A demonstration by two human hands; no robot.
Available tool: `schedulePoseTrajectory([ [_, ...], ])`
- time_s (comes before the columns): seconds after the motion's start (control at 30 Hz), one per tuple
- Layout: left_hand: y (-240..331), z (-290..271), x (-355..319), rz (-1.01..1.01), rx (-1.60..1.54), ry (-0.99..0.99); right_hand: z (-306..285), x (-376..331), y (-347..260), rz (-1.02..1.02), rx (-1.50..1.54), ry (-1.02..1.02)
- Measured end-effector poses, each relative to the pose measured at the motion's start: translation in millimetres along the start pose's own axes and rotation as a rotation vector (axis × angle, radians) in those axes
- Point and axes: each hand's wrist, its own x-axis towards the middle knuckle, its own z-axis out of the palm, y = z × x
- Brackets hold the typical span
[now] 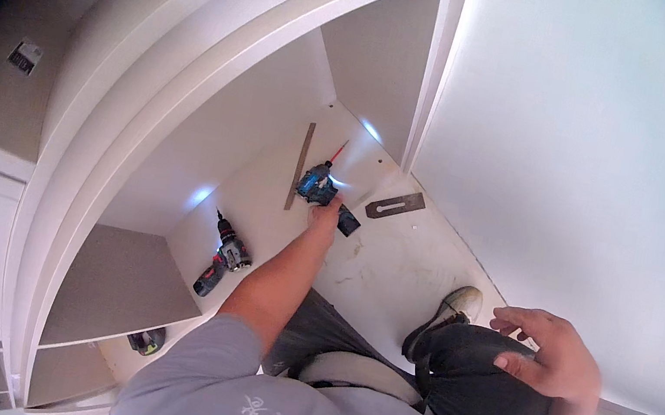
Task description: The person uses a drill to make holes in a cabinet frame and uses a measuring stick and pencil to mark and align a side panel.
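Observation:
My left hand (324,217) is wrapped round the handle of a blue and black cordless impact driver (317,185) with a long red-shanked bit pointing away from me. The driver's lamp is lit, and its black battery shows below my fingers. My right hand (549,358) hangs over my bent right knee, fingers apart and nothing in it. Left of my forearm lies a second cordless drill (233,251), grey, black and red, its lamp glowing on the panel beside it. A narrow brown strip (300,167) lies left of the driver, and a dark slotted metal plate (396,206) to its right.
Pale cabinet panels with shelf compartments (131,279) rise on my left. A large white panel (586,162) stands on the right. A dark and green tool, partly hidden (147,340), sits by the lower shelf. My shoe (456,309) rests on the pale board (376,263).

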Motion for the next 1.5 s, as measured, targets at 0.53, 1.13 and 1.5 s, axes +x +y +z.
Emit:
schedulePoseTrajectory([
  [0.53,-19,-101,-160,0.269,-0.606,-0.592,0,47,-9,-0.073,0.098,0.073],
  [1.13,41,-235,-293,0.695,-0.514,-0.373,30,154,-75,-0.35,0.525,0.435],
  [1.5,75,-289,-326,0.913,-0.729,-0.426,-67,268,-256,-0.822,-0.337,0.655],
])
